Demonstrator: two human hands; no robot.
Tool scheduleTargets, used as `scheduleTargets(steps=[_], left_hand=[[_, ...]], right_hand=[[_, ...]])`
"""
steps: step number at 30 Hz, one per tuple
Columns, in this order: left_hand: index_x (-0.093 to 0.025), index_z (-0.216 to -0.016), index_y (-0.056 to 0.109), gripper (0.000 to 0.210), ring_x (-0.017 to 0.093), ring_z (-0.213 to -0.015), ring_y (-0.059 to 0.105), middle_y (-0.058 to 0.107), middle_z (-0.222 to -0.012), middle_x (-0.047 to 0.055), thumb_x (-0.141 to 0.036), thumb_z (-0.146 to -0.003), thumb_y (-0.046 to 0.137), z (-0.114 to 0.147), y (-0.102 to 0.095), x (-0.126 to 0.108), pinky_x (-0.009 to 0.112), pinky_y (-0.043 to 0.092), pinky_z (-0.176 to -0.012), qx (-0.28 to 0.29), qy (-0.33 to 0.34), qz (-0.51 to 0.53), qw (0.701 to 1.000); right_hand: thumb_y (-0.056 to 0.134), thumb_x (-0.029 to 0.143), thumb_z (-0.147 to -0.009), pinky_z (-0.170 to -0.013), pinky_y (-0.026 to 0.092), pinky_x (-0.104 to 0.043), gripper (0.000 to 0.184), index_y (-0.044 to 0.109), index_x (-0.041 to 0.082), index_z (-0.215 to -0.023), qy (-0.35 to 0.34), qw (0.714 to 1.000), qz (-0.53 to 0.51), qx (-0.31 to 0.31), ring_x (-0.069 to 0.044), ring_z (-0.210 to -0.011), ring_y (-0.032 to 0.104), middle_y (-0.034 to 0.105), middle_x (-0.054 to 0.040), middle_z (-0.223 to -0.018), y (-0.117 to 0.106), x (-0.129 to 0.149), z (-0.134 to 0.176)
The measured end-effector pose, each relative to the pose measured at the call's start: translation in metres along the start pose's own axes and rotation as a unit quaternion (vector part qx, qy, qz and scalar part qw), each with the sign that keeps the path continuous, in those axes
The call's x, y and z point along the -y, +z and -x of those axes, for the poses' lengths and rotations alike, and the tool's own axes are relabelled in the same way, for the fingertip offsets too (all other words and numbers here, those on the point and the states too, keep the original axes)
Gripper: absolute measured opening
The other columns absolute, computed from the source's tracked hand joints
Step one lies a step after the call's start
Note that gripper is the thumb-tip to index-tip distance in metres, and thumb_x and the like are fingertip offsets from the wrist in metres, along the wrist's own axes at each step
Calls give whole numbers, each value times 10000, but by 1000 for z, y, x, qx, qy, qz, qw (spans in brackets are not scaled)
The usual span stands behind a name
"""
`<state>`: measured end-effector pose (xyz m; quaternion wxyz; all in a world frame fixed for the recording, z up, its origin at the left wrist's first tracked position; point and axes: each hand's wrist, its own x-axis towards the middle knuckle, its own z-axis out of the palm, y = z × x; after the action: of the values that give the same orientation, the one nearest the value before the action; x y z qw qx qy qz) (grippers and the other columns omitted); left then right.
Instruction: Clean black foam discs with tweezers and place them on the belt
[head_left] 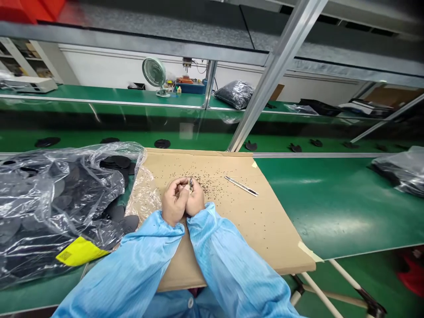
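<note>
Left hand (173, 204) and right hand (196, 199), close together, fingertips pinching one small piece (191, 184), identity unclear, above cardboard (278, 247), left of slim cutter (241, 186); risk: a loosened pinch could drop it among scattered dark specks (207, 182) just right

Forward-and-down head view over hands (174, 203)

A factory workshop — green workbench (318, 198), metal framing (267, 84), black parts (162, 143) spaced along a green belt (205, 142).
</note>
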<state>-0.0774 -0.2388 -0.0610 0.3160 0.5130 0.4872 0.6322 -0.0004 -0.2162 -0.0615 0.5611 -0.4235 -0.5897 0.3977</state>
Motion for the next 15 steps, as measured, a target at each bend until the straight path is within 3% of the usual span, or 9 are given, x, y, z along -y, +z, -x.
scheduleTargets(steps=[15], left_hand=[[-152,-1006,592,299,172,-893,630,669,-993,86,-347,-784,637,-3,3,-1,302,492,-831,-11,-75,93,993]], right_hand=[[553,256,-778,-612,428,-266,111,581,194,-866,2,1000,20,6,-148,-655,529,585,5,-744,1,2,2]])
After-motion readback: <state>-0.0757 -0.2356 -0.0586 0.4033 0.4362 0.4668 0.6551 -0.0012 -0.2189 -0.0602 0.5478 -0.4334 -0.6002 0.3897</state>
